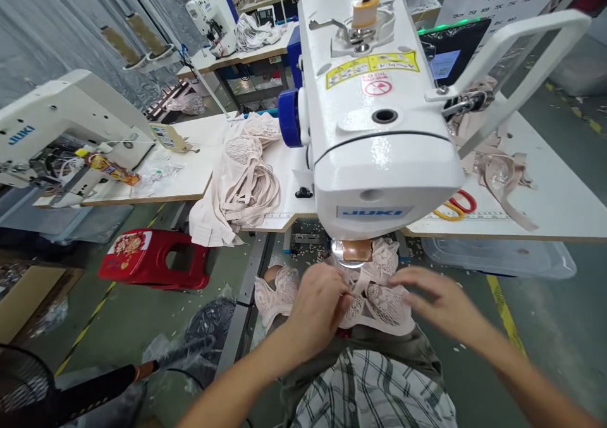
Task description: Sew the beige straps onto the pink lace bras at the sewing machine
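A pale pink lace garment (379, 298) lies in my lap under the head of a white sewing machine (374, 131). My left hand (318, 308) is closed in a pinch on the garment's lace edge near the middle. My right hand (439, 301) hovers over the garment's right side with fingers stretched out and blurred by motion, touching or just above the lace. More lace hangs over my left knee (277, 292).
A heap of pink garments and straps (241, 175) hangs off the white table (559, 207). Scissors with red and yellow handles (456, 205) lie by the machine. A red stool (154, 258), a second sewing machine (61, 124) and a clear tray (497, 257) stand around.
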A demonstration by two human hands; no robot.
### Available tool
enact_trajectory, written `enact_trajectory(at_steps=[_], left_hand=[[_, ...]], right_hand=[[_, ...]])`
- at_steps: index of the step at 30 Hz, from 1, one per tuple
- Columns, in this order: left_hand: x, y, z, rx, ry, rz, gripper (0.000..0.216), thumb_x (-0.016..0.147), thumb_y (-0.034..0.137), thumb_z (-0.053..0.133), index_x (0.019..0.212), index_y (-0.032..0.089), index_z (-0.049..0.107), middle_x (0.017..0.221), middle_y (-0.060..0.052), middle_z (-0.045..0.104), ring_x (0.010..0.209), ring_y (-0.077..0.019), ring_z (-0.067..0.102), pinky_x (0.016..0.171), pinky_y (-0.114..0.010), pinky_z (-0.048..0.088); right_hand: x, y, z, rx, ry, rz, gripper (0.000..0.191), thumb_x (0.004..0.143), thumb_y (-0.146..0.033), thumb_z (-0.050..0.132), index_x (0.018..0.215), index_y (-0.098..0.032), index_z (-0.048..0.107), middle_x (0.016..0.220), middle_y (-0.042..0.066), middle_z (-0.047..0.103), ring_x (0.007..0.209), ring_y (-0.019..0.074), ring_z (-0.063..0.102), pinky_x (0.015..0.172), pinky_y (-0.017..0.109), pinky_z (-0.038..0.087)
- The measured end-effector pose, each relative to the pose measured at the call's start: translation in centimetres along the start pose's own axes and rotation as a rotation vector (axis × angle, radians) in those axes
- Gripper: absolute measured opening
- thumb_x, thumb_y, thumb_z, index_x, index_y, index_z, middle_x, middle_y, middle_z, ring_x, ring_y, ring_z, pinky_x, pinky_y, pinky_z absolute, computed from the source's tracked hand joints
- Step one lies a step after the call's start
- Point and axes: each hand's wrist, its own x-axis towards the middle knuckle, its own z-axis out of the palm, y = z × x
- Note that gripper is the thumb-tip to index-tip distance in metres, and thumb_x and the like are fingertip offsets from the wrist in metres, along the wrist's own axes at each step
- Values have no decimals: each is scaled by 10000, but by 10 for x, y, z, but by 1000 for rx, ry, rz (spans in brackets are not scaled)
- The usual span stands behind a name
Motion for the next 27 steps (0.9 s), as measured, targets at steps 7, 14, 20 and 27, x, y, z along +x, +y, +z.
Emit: enact_trajectory(at_steps=[7, 14, 20, 27], left_hand=[[15, 30, 25, 25, 24, 116, 339, 1013, 255, 337, 719, 215, 501, 583, -18, 575, 517, -152, 486, 535, -304, 312], [31, 38, 32, -492, -8, -511, 448, 1003, 444, 317, 604, 241, 308, 530, 38, 392, 481, -121, 361, 481, -270, 278], [23, 12, 21, -233, 13, -490, 301, 961, 415, 482, 1104, 215, 656, 609, 20, 628, 552, -158, 557, 572, -262, 385], [32, -5, 17, 225, -9, -210, 370, 1011, 347, 409, 1075, 224, 751, 677, -53, 735, 572, -186, 599, 581, -292, 329]], right_hand=[[-14, -38, 52, 475, 63, 110, 768, 776, -853, 450, 1131, -213, 682, 1049, 129, 713, 976, 286, 687, 884, 414, 572], [21, -57, 36, 597, 341, 339, 296, 836, -482, 623, 734, -218, 536, 604, -28, 554, 534, 117, 519, 513, 223, 471], [63, -46, 15, 329, 292, 262, 224, 811, -392, 594, 709, -212, 508, 547, -55, 504, 500, 96, 445, 491, 219, 376], [93, -32, 7, 203, 231, 184, 108, 825, -336, 562, 804, -230, 569, 638, -24, 608, 591, 152, 543, 586, 274, 454]])
